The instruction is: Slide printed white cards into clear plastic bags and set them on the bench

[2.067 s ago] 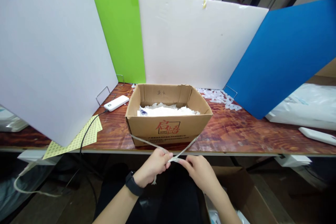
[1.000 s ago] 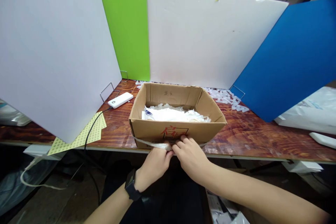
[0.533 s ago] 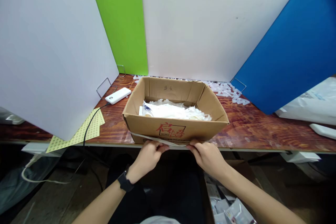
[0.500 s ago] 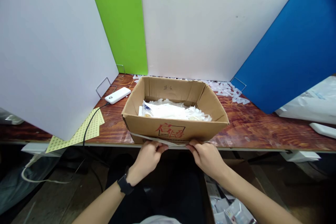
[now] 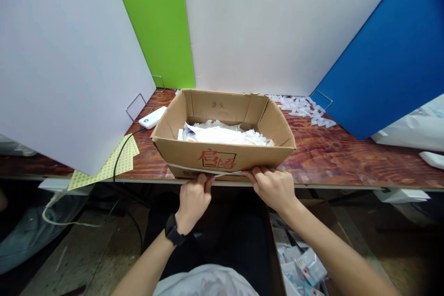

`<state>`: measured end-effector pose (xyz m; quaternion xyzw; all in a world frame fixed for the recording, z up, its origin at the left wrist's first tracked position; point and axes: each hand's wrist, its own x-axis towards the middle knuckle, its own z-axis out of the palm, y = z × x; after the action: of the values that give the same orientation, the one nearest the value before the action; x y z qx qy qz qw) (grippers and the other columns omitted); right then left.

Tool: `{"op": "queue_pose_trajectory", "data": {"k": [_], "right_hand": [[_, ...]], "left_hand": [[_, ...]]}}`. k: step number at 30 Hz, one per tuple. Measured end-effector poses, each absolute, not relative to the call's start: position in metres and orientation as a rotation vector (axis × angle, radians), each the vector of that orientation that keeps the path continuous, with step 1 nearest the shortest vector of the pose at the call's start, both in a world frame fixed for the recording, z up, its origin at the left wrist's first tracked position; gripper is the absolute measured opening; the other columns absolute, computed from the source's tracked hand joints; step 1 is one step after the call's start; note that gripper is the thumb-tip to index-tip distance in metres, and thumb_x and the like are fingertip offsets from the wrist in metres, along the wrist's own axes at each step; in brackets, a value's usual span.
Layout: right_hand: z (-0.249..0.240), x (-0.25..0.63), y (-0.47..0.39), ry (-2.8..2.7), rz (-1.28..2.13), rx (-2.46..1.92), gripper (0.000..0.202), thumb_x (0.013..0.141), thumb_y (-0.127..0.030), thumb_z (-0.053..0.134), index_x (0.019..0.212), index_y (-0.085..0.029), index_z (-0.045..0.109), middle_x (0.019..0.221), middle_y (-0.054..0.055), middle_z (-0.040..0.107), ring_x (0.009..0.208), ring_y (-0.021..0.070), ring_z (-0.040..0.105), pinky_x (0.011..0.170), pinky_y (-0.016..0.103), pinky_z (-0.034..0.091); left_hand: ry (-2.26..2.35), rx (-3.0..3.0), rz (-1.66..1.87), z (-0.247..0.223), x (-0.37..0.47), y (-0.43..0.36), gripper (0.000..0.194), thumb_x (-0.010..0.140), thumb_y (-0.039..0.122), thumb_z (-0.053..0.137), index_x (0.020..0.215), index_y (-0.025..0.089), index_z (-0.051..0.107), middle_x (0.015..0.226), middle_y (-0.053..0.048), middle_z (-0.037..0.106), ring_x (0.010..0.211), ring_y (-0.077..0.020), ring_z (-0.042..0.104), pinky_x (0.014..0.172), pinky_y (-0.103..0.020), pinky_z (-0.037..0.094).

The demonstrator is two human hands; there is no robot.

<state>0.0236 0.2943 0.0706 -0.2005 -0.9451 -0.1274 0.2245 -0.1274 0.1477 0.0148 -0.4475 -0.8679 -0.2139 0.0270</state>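
An open cardboard box (image 5: pixel 180 152) with red characters on its front stands at the table's near edge. Inside lie white paper and plastic pieces (image 5: pixel 222 135). A thin white strap (image 5: pixel 225 173) runs across the lower front of the box. My left hand (image 5: pixel 196 201), with a dark watch on its wrist, is closed on the strap below the box's middle. Farther right, my right hand (image 5: pixel 274 187) pinches the same strap against the lower front of the box. The fingertips of both hands are partly hidden.
A white power bank (image 5: pixel 152 118) with a black cable and yellow sticker sheets (image 5: pixel 111 162) lie left of the box. Small translucent plastic pieces (image 5: pixel 305 107) are scattered behind right. Upright white, green and blue boards (image 5: pixel 374 55) surround the table. Below right, a carton holds packets (image 5: pixel 298 263).
The box has shifted left and now partly overlaps the power bank in view. My right hand has moved up against the box front, and my left hand has turned more upright. The view has tilted down.
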Motion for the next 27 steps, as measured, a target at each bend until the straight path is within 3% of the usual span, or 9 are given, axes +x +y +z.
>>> {"op": "queue_pose_trajectory", "data": {"k": [6,14,20,22,24,27], "right_hand": [[0.108,0.009,0.278,-2.650,-0.657,-0.151,0.024,0.082,-0.006,0.044,0.062,-0.017,0.052,0.056,0.003,0.052,0.054,0.0159,0.045,0.054,0.031,0.020],[0.136,-0.011,0.307,-2.691,-0.867,0.498,0.025,0.085,-0.009,0.041,0.065,-0.017,0.053,0.057,0.002,0.051,0.056,0.0149,0.041,0.052,0.032,0.020],[0.149,-0.012,0.316,-2.792,-0.940,0.546,0.023,0.085,-0.012,0.043,0.068,-0.016,0.058,0.058,0.003,0.053,0.055,0.0153,0.044,0.049,0.032,0.024],[0.153,-0.012,0.314,-2.713,-0.949,0.573,0.022,0.085,-0.012,0.043,0.073,-0.016,0.061,0.069,0.004,0.059,0.062,0.0165,0.049,0.054,0.033,0.033],[0.156,-0.013,0.310,-2.594,-0.896,0.524,0.019,0.086,-0.014,0.043,0.086,-0.015,0.063,0.097,0.007,0.063,0.084,0.0207,0.053,0.070,0.036,0.040],[0.162,-0.016,0.305,-2.534,-0.759,0.378,0.023,0.087,-0.015,0.044,0.103,-0.011,0.060,0.124,0.011,0.052,0.110,0.0277,0.045,0.081,0.041,0.043]], "left_hand": [[-2.673,-1.490,-0.750,-0.004,-0.103,0.158,0.031,0.090,0.025,0.031,0.087,0.019,0.061,0.067,-0.009,0.069,0.062,-0.0221,0.064,0.056,-0.029,0.039],[-2.657,-1.518,-0.880,-0.031,-0.093,0.167,0.029,0.087,0.019,0.035,0.074,0.014,0.060,0.063,-0.015,0.064,0.062,-0.0230,0.061,0.056,-0.033,0.038],[-2.703,-1.545,-1.135,-0.042,-0.094,0.176,0.022,0.086,0.026,0.043,0.074,0.014,0.058,0.064,-0.004,0.060,0.063,-0.0176,0.058,0.065,-0.034,0.042],[-2.724,-1.504,-1.270,-0.036,-0.097,0.177,0.023,0.085,0.026,0.042,0.071,0.015,0.057,0.062,-0.006,0.059,0.063,-0.0198,0.058,0.065,-0.035,0.042],[-2.738,-1.429,-1.439,-0.026,-0.098,0.175,0.026,0.086,0.027,0.038,0.068,0.017,0.055,0.061,-0.009,0.059,0.064,-0.0225,0.058,0.066,-0.036,0.041],[-2.748,-1.269,-1.760,-0.009,-0.096,0.168,0.031,0.088,0.033,0.033,0.069,0.019,0.053,0.066,-0.010,0.060,0.067,-0.0235,0.059,0.068,-0.036,0.041]]}}
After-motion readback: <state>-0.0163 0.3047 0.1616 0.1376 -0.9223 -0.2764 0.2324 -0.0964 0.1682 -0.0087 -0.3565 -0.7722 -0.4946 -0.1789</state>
